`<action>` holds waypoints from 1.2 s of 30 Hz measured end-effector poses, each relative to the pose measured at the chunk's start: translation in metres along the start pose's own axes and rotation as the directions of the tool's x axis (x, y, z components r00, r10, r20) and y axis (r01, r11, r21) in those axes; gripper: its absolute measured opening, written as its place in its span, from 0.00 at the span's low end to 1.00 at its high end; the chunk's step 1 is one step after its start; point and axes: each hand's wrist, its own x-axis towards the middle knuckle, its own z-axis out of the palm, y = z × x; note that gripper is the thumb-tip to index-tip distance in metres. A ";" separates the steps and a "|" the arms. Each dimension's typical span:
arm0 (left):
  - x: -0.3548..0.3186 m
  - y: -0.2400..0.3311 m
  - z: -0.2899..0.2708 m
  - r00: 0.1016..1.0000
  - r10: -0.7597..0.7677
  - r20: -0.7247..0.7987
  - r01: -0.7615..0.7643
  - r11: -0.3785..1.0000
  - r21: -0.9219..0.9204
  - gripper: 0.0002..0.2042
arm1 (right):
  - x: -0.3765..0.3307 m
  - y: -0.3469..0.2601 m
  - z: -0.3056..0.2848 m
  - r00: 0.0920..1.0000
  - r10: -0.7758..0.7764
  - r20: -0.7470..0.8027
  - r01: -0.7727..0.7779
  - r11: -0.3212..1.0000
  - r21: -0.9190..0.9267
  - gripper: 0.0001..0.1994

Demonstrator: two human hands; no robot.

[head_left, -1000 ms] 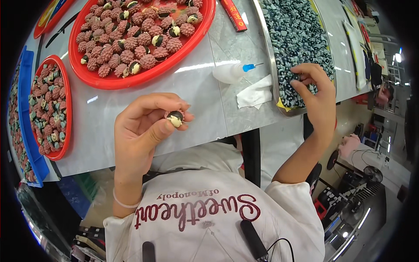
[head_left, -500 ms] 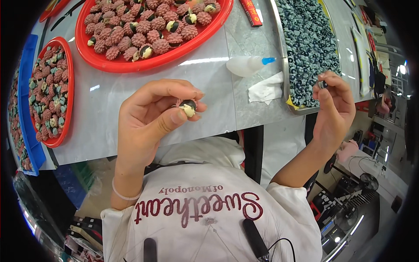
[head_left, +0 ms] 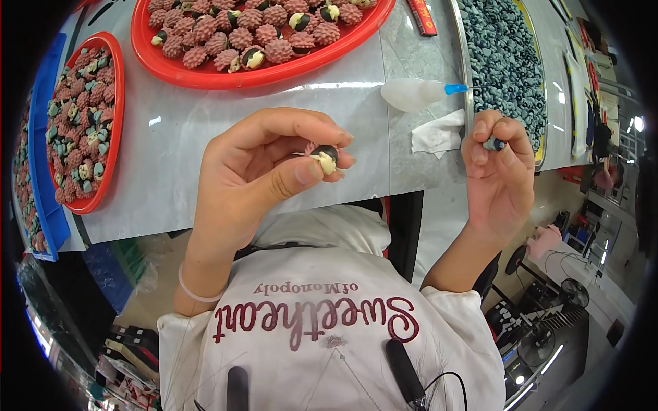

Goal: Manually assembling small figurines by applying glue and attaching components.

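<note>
Left hand [head_left: 250, 175] out over the near side of the bench [head_left: 164, 164], and its grip is clamped on a figure [head_left: 325, 159], pink, black and cream, right there between thumb and fingers! Across to the right hand [head_left: 504, 168]: fingertips together on a small blue-green bead [head_left: 493, 143], dark at one end, by the near end of the metal tray [head_left: 467, 68] of similar beads. Between the hands, a blue-tipped bottle [head_left: 411, 94] lies beside a white cloth [head_left: 439, 134]. Beyond the left hand, a red basin [head_left: 226, 81] of pink pieces!

Workshop (red trays [head_left: 226, 81] of parts [head_left: 266, 35])
</note>
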 end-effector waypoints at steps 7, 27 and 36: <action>0.001 -0.001 0.001 1.000 0.018 0.015 -0.018 1.000 -0.012 0.15 | -0.001 0.009 0.016 0.997 0.071 0.033 -0.075 0.987 0.143 0.13; -0.001 -0.004 -0.002 0.998 0.047 0.030 -0.046 0.999 -0.027 0.16 | -0.001 0.014 0.056 0.995 0.071 0.076 -0.051 0.968 -0.245 0.14; 0.000 -0.004 -0.002 0.999 0.030 0.010 -0.029 0.995 -0.097 0.17 | 0.006 0.028 0.077 0.955 -0.246 0.164 0.295 0.839 -0.458 0.13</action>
